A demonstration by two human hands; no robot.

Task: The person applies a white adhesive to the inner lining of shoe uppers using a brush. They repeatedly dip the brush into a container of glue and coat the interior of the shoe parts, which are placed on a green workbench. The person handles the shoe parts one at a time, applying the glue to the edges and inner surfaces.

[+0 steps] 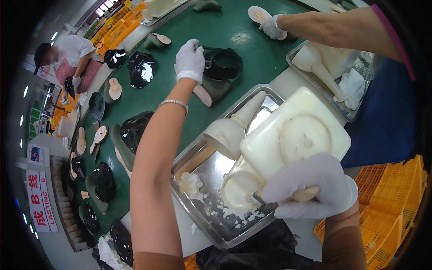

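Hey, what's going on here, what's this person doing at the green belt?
A person in white gloves works at a green conveyor belt carrying black shoe uppers on lasts. Their left hand reaches out onto one black shoe upper on the belt. Their right hand grips a tool, mostly hidden, over a steel tray holding a cream tub and smeared white paste. Across the belt, a co-worker's gloved hand touches an insole, beside a second tray.

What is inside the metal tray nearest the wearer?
The metal tray holds a white squeeze bottle, a cream block, a paste-coated brush and glue lumps. The right hand hides the brush handle.
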